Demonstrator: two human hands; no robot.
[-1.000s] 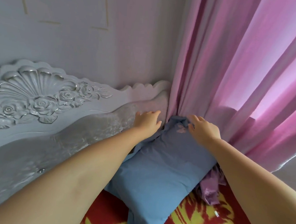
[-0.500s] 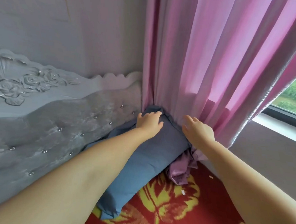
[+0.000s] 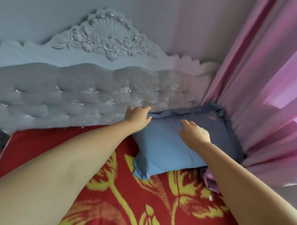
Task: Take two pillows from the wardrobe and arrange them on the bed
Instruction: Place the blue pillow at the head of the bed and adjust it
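Observation:
A blue pillow [image 3: 163,147] lies on the bed's red and yellow flowered blanket [image 3: 139,198], in the far right corner against the headboard and the curtain. My left hand [image 3: 137,116] rests on the pillow's far left corner, fingers curled over its edge by the headboard. My right hand [image 3: 194,133] lies flat on the pillow's top, fingers spread. Only one pillow shows.
A grey tufted headboard [image 3: 76,98] with carved shell and roses runs along the back. A pink curtain [image 3: 266,84] hangs at the right and touches the pillow. A crumpled purple cloth [image 3: 209,181] sits by the pillow's near right corner.
The view has swung left and back, bringing the whole headboard into sight. The pillow now lies flatter along the headboard. My hands have shifted from its far end onto its left corner and top.

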